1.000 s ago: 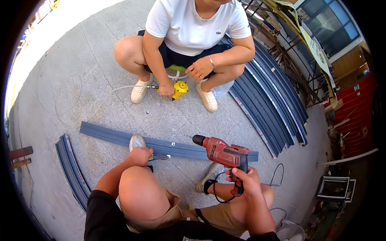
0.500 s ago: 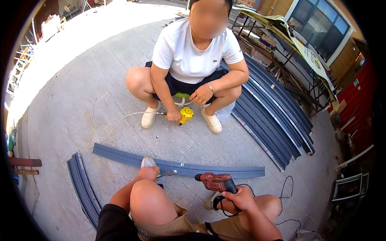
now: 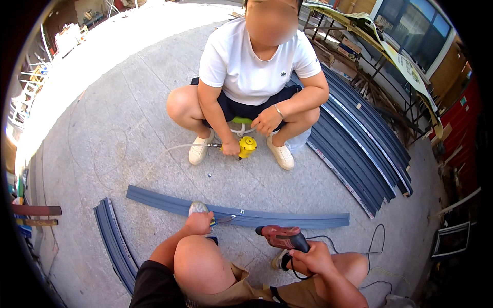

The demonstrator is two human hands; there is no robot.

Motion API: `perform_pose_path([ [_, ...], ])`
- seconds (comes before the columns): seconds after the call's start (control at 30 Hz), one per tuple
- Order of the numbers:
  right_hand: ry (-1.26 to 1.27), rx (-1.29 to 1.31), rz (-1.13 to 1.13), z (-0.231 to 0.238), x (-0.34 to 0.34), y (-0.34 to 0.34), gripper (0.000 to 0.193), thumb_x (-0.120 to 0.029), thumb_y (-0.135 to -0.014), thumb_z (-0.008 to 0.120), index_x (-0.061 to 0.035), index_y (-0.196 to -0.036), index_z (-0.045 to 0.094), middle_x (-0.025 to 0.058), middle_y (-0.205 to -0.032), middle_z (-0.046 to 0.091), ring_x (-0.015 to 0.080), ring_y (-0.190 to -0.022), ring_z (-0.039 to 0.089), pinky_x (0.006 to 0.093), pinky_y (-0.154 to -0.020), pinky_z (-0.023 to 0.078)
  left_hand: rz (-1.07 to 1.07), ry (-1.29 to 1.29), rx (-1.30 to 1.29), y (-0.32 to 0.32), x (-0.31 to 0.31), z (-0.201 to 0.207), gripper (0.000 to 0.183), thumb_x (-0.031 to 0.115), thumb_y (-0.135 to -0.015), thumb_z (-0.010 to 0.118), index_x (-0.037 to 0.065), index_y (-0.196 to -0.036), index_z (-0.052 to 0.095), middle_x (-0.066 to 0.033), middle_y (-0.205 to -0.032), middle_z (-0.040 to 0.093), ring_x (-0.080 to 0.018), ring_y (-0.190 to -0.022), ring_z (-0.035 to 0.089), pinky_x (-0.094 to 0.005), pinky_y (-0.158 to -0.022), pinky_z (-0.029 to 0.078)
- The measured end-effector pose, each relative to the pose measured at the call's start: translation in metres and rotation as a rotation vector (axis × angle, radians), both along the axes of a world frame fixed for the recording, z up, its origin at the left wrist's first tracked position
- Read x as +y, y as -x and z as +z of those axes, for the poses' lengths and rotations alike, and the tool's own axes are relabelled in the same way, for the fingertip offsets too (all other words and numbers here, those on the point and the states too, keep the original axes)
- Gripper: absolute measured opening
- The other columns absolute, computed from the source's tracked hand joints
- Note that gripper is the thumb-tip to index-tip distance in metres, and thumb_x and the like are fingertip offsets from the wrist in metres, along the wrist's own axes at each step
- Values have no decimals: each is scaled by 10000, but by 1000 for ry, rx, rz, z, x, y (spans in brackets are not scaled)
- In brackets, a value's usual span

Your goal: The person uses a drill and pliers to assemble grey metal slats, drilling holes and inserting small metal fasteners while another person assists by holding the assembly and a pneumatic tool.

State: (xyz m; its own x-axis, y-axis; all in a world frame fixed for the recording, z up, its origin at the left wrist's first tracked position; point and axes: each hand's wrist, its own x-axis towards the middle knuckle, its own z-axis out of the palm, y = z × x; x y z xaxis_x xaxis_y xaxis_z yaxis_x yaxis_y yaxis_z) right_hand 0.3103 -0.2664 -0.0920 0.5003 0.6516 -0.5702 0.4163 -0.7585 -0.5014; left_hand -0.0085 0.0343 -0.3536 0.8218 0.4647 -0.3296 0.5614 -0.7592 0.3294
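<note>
A long grey-blue metal channel strip (image 3: 287, 219) lies across the paving in front of me, with my left shoe (image 3: 197, 207) on it. My left hand (image 3: 199, 224) is closed around pliers (image 3: 224, 219) with blue and yellow handles, their metal end over the strip by a small pale square on its face. My right hand (image 3: 314, 256) grips the handle of a corded red and black power drill (image 3: 283, 238). The drill's chuck points left, just short of the strip's near edge; whether it carries a bit is too small to tell.
Opposite, a person in a white shirt (image 3: 257, 66) sits on a low green stool, holding a yellow air tool (image 3: 248, 148) with a pale hose. More strips lie stacked at right (image 3: 354, 149) and near left (image 3: 114, 241). A black cord (image 3: 377, 251) trails at right.
The whole scene has shifted slightly to the right in view. Both hands keep their tools, and their places beside the strip look nearly the same.
</note>
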Motion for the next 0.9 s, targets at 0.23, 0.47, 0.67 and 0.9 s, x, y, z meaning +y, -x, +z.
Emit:
perform_pose_path([
  [0.23, 45, 71, -54, 16, 4, 4, 413, -438, -857, 842, -30, -833, 777, 99, -707, 759, 203, -657, 737, 371, -670, 571, -7, 31, 92, -14, 4, -5, 363, 246, -855, 754, 42, -1130, 635, -203, -1032, 772, -387, -938, 770, -526, -771, 608],
  [0.47, -18, 121, -134, 14, 14, 13, 318, -312, -900, 832, 2, -900, 786, 75, -714, 763, 133, -627, 676, 341, -618, 549, -57, -15, 98, -11, 5, -33, 415, 249, -820, 795, 44, -1135, 617, -183, -983, 759, -395, -897, 766, -533, -740, 607],
  [0.67, -17, 129, -263, -6, 1, 6, 294, -251, -920, 845, 32, -938, 765, 49, -781, 744, 76, -681, 610, 283, -628, 496, -119, -25, 118, -29, 1, -40, 361, 156, -845, 759, 56, -1157, 608, -155, -1013, 743, -360, -909, 762, -521, -727, 612],
  [0.9, 3, 178, -321, -19, 3, 2, 365, -302, -963, 838, 36, -1012, 708, 85, -772, 709, 67, -447, 511, 280, -371, 396, -135, -28, 70, -38, 7, -42, 250, 90, -885, 691, 49, -1119, 613, -164, -1006, 736, -372, -953, 750, -499, -779, 612],
])
